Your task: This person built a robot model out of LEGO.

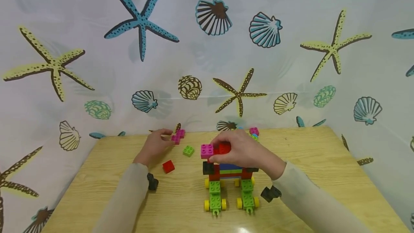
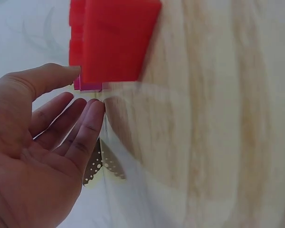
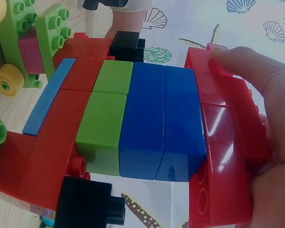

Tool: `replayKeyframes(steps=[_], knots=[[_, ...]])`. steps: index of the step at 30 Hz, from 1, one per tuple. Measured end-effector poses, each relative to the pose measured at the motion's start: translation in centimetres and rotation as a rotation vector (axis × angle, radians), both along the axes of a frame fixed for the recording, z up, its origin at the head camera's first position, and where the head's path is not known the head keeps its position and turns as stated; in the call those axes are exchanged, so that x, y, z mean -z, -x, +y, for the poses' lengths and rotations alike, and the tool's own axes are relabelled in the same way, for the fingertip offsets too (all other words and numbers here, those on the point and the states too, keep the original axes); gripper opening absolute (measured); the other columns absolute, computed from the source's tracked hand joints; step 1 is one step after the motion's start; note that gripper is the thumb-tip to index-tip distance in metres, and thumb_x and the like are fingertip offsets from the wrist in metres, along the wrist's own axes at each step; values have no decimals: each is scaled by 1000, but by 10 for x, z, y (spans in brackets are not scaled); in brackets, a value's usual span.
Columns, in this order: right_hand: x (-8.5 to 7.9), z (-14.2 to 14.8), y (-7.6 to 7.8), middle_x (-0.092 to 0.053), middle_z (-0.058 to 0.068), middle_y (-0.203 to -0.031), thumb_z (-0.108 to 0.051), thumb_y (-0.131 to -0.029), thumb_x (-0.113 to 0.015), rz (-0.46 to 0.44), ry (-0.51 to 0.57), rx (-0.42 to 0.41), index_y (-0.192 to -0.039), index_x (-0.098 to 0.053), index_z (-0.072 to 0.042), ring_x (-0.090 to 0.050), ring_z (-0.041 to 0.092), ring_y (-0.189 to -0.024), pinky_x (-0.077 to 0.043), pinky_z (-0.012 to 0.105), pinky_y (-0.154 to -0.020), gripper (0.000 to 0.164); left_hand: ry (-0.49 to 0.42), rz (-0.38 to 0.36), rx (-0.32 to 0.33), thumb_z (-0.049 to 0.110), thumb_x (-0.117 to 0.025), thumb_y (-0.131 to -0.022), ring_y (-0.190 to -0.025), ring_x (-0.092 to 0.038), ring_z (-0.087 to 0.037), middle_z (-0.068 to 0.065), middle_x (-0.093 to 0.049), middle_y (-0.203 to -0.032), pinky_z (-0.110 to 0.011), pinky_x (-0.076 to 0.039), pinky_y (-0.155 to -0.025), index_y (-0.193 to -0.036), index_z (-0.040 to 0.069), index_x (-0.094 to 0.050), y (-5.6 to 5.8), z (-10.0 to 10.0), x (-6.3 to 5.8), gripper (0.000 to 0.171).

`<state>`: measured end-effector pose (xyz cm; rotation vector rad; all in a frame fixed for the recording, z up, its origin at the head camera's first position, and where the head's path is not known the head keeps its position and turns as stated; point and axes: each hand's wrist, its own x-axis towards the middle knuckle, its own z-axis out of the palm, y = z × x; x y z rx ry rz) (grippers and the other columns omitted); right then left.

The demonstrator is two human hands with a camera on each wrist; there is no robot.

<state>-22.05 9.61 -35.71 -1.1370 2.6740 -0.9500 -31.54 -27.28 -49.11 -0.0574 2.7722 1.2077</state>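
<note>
A toy vehicle of building blocks stands on the table, with green wheeled bases [image 1: 215, 187], blue bricks [image 3: 164, 118], green bricks [image 3: 102, 128] and black bricks [image 3: 85, 202]. My right hand [image 1: 240, 148] grips the red bricks [image 3: 223, 156] at its top, thumb on one side and fingers on the other. A pink brick [image 1: 207, 151] shows at the left end of those red bricks. At the back left, my left hand [image 1: 156, 145] reaches beside pink bricks [image 1: 178, 136], thumb and fingers apart. Whether the fingertips touch them I cannot tell.
A loose red brick [image 1: 168, 166] lies nearer than the left hand, and it looms large in the left wrist view. A green brick [image 1: 188, 150] lies right of it. Behind the right hand sits another pink brick [image 1: 254, 131]. A patterned curtain [image 1: 207, 56] hangs along the table's back edge.
</note>
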Motion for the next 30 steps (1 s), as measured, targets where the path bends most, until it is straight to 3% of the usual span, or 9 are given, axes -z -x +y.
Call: replayKeyframes(steps=[13, 23, 30], knots=[[-2, 0, -2, -80, -2, -113, -39, -99, -86, 1, 6, 8, -125, -81, -13, -60, 9, -91, -53, 24, -77, 37, 6, -53, 4, 23, -73, -105, -125, -63, -34, -15, -69, -139, -47, -59, -112, -147, 9, -66, -7, 6, -5, 45], [0, 1, -4, -80, -4, -113, -42, -99, -86, 14, 18, 6, -123, -80, -15, -63, 10, -93, -55, 26, -82, 36, 60, -2, 41, 18, -78, -104, -120, -64, -36, -18, -73, -131, -53, -57, -116, -137, 2, -71, -11, 8, -7, 37], [0, -1, -5, -80, -4, -113, -42, -100, -85, 31, 18, -1, -121, -80, -15, -64, 10, -96, -56, 27, -85, 34, 58, 37, 31, 26, -81, -105, -122, -67, -36, -18, -75, -134, -54, -56, -118, -137, 3, -73, -19, 4, -6, 40]])
